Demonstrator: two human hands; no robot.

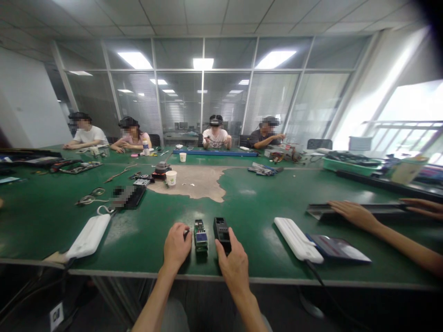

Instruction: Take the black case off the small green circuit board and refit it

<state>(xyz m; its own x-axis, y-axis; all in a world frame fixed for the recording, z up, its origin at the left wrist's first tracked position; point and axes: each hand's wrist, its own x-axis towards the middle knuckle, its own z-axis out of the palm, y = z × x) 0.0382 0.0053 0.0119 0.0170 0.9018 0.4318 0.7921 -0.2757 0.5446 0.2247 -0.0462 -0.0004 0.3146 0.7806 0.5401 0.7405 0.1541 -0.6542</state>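
Note:
A narrow green circuit board [200, 237] with a small blue-grey screen lies on the green tabletop between my hands. My right hand [234, 258] grips a black plastic housing [220, 225] by its near end, thumb on one side and fingers on the other. The housing has cut-out openings facing up. To the left of the board, my left hand [177, 247] rests on the table with its fingers curled. A bit of something dark shows at its fingertips, mostly hidden by the hand.
White power strips [89, 236] [298, 240] lie on both sides. Beside the right one is a flat dark packet [339, 249]. A neighbour's hands rest on a long dark channel [318, 210]. Ahead stand paper cups [171, 178] on bare brown surface; several people sit opposite.

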